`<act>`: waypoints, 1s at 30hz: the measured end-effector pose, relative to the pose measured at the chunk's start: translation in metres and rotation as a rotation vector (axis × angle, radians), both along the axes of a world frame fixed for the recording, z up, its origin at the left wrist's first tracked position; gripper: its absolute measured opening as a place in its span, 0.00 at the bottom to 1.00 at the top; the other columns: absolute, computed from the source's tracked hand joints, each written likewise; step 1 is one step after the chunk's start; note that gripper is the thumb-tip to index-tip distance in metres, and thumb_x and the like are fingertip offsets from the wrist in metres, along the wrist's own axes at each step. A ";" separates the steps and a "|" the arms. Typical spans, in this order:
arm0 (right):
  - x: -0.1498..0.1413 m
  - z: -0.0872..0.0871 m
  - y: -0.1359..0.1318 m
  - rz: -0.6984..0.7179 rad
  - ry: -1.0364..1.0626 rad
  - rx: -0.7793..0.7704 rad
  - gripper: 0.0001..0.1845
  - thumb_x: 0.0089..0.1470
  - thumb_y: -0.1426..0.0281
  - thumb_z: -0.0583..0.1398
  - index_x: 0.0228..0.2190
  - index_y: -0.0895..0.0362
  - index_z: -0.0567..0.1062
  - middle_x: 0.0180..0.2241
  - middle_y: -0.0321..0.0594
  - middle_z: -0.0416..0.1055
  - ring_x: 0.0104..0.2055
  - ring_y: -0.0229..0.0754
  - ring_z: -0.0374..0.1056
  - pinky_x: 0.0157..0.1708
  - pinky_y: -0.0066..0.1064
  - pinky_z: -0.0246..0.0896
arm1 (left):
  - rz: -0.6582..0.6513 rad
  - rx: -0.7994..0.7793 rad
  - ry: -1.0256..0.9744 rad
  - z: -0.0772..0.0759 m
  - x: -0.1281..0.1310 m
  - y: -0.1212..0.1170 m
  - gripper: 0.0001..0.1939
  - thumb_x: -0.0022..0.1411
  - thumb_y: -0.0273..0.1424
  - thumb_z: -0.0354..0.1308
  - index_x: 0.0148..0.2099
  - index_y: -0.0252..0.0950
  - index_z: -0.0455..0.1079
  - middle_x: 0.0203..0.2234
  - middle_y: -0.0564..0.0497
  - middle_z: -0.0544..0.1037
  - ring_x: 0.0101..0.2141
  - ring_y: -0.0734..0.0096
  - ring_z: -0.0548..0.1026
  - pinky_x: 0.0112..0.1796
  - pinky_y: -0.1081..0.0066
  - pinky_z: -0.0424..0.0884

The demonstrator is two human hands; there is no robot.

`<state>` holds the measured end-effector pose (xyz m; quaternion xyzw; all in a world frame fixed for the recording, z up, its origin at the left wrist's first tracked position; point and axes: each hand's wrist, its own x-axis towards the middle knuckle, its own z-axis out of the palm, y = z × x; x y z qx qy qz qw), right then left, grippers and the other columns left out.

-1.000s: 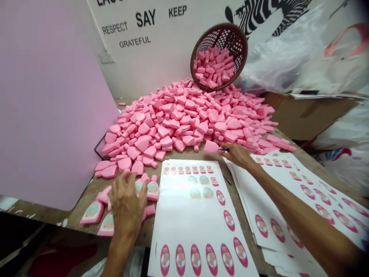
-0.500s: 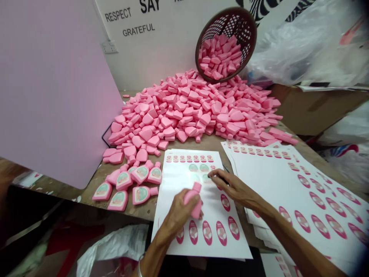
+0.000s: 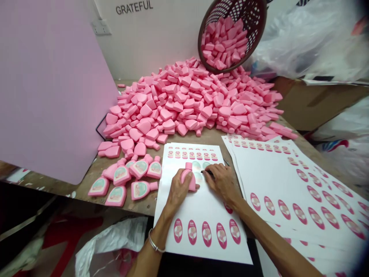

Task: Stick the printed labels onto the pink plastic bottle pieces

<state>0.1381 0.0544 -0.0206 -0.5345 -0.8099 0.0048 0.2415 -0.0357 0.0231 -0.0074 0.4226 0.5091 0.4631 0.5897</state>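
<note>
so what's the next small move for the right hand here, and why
Probably easing up the edge of a green label with the dark tool: the right hand holds its tip beside the label, the left hand holds a pink bottle with no label on its visible face, and nearby bottles wear similar ones.

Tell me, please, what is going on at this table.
A person's left hand holds a pink bottle, bare on its visible side, over a label sheet. The right hand holds a small dark tool near the sheet's green labels. Several labelled bottles lie to the left on the table; beyond are a big heap of bottles and a tipped basket.
</note>
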 end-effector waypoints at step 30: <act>0.006 0.003 -0.005 -0.064 0.053 -0.013 0.10 0.59 0.64 0.53 0.32 0.56 0.70 0.30 0.40 0.73 0.34 0.44 0.65 0.39 0.38 0.50 | 0.047 -0.002 -0.009 0.005 0.005 -0.004 0.23 0.60 0.48 0.51 0.44 0.33 0.64 0.30 0.50 0.71 0.23 0.71 0.76 0.27 0.68 0.77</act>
